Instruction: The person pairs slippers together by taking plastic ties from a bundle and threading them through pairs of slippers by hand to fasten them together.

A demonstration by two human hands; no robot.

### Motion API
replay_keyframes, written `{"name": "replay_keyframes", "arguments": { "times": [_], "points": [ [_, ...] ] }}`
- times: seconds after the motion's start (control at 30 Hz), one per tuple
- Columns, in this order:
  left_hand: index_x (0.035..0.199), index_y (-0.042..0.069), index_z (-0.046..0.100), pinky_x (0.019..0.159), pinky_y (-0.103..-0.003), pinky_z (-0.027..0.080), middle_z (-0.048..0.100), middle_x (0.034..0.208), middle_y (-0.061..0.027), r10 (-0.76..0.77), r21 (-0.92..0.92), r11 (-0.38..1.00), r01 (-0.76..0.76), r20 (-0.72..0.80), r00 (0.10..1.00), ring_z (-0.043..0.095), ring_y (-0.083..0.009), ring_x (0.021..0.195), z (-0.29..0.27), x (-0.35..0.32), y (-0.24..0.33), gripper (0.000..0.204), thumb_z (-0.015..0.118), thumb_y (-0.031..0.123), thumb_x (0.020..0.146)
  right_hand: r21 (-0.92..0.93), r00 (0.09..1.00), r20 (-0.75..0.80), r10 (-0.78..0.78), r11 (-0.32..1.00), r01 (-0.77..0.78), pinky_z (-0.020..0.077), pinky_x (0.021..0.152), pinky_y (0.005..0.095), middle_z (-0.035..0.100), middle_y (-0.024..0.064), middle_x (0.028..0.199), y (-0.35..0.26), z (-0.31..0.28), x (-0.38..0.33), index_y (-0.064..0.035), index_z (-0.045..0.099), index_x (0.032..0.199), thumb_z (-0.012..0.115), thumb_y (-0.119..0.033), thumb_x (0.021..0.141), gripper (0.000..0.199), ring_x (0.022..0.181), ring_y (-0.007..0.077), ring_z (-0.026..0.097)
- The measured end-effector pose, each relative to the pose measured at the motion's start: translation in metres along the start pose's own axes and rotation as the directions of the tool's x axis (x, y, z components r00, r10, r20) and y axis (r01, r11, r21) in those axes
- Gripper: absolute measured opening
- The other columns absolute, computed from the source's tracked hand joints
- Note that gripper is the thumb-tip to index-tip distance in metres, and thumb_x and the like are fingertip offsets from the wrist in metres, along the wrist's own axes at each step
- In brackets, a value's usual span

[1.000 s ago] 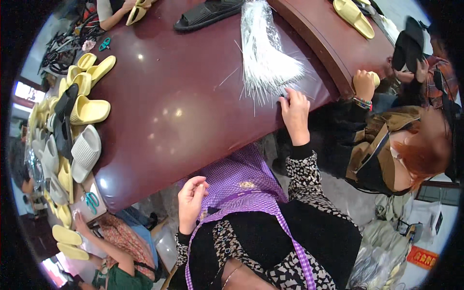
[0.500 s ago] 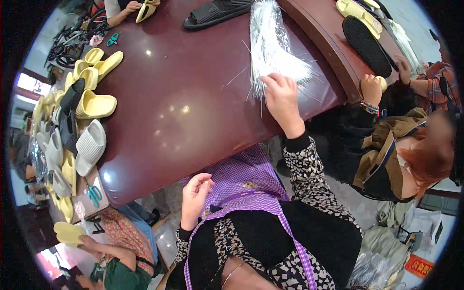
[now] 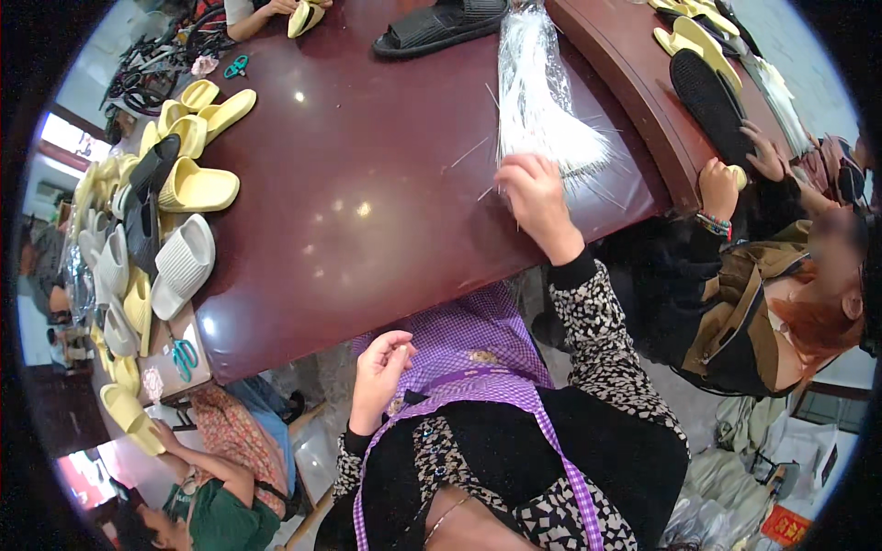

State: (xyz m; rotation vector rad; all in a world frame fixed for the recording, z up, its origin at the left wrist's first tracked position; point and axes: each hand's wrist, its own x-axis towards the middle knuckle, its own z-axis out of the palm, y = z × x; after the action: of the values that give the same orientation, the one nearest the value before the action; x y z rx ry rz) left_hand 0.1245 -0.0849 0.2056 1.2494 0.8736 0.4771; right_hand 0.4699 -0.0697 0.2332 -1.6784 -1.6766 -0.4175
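Observation:
My right hand (image 3: 540, 204) is over the table at the near end of a bundle of thin white strands (image 3: 556, 129) in a clear plastic sleeve. Its thumb and fingers are pinched together; whether a strand is between them, I cannot make out. Loose strands fan out around the fingertips. Near the table's front edge, in front of the purple checked apron (image 3: 432, 344), my left hand (image 3: 378, 378) hangs with its fingers curled together and nothing seen in them. A black ribbed slipper (image 3: 436, 32) lies beyond, left of the bundle.
Yellow slippers (image 3: 204, 186), grey slippers (image 3: 184, 262) and black ones crowd the table's left side. Teal scissors (image 3: 184, 358) lie at the left corner, another teal pair (image 3: 236, 66) farther back. A raised wooden rim (image 3: 634, 101) runs along the right. Co-workers handle slippers around the table.
The view has shifted, so the table things sit farther right. My right hand has drawn slightly back and left from the strands. My left hand stays almost where it was.

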Motion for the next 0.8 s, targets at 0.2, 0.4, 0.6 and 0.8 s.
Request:
{"name": "replay_keyframes", "arguments": {
  "times": [0.2, 0.4, 0.6, 0.8],
  "points": [
    [0.106, -0.002, 0.058, 0.068, -0.024, 0.048, 0.062, 0.09, -0.0058, 0.166, 0.05, 0.985, -0.164, -0.045, 0.985, 0.057, -0.0101, 0.075, 0.021, 0.03, 0.026, 0.018, 0.055, 0.002, 0.089, 0.218, 0.989, -0.117, -0.094, 0.969, 0.118, 0.0442, 0.076, 0.0341, 0.062, 0.0063, 0.089, -0.043, 0.0, 0.0, -0.0054, 0.061, 0.079, 0.063, 0.005, 0.065, 0.018, 0.084, 0.026, 0.056],
    [0.097, -0.002, 0.058, 0.067, -0.025, 0.048, 0.06, 0.083, -0.008, 0.539, 0.356, 0.794, -0.494, -0.035, 0.842, 0.058, -0.0138, 0.072, 0.05, 0.075, 0.074, 0.014, 0.061, 0.001, 0.083, 0.278, 0.984, -0.121, -0.127, 0.948, 0.157, 0.0436, 0.077, 0.0343, 0.062, 0.0039, 0.086, -0.066, 0.011, 0.001, -0.0069, 0.063, 0.078, 0.064, 0.004, 0.063, 0.018, 0.084, 0.0236, 0.056],
    [0.087, -0.001, 0.058, 0.064, -0.033, 0.047, 0.058, 0.08, -0.0126, 0.758, 0.539, 0.562, -0.627, -0.033, 0.652, 0.058, -0.0272, 0.07, 0.061, 0.1, 0.079, 0.009, 0.063, 0.0, 0.08, 0.316, 0.984, -0.076, -0.161, 0.932, 0.178, 0.0418, 0.08, 0.0353, 0.061, 0.004, 0.089, -0.063, 0.011, 0.001, -0.0075, 0.063, 0.081, 0.066, 0.001, 0.065, 0.019, 0.086, 0.023, 0.056],
    [0.084, 0.0, 0.058, 0.063, -0.035, 0.047, 0.059, 0.078, -0.0129, 0.783, 0.582, 0.527, -0.619, -0.05, 0.62, 0.058, -0.0295, 0.071, 0.047, 0.098, 0.071, 0.008, 0.064, 0.0, 0.079, -0.075, 0.99, 0.139, -0.026, 0.996, 0.037, 0.0359, 0.093, 0.0412, 0.054, 0.0092, 0.12, -0.014, 0.006, 0.024, -0.01, 0.055, 0.117, 0.068, -0.013, 0.073, 0.046, 0.111, 0.0294, 0.05]
  ]
}}
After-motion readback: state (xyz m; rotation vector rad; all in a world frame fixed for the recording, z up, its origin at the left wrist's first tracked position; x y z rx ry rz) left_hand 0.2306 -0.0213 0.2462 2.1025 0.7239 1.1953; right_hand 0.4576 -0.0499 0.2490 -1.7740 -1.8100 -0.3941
